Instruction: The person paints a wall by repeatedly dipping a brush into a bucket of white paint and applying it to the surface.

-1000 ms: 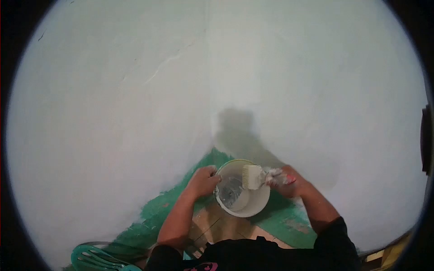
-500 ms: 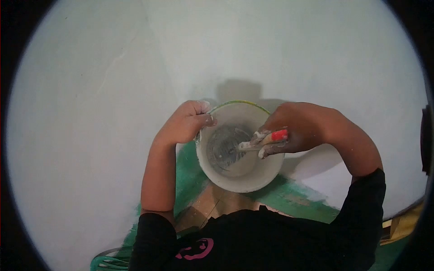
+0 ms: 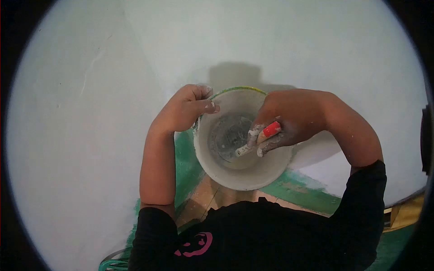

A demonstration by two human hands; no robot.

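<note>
bucket [image 3: 244, 177] held before wall corner, bottom showing | brush [image 3: 264, 134] dipped inside, red handle | left hand [image 3: 187, 110] grip clamped on rim | right hand [image 3: 291, 119] grip clamped on brush | walls [image 3: 104, 90] white, green strip [image 3: 184, 162] low | wooden floor [image 3: 209, 198] beneath

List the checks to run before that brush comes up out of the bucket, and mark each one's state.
1. Left hand gripping the bucket rim: ok.
2. Right hand fingers closed on the brush handle: ok.
3. Brush head pointing down inside the bucket: ok.
4. Bristles loaded with paint: cannot tell, they are hidden.
5. Enough paint left: cannot tell; the bucket floor shows through.
6. Wall fully covered: not ok, a green strip shows below the bucket.
</note>
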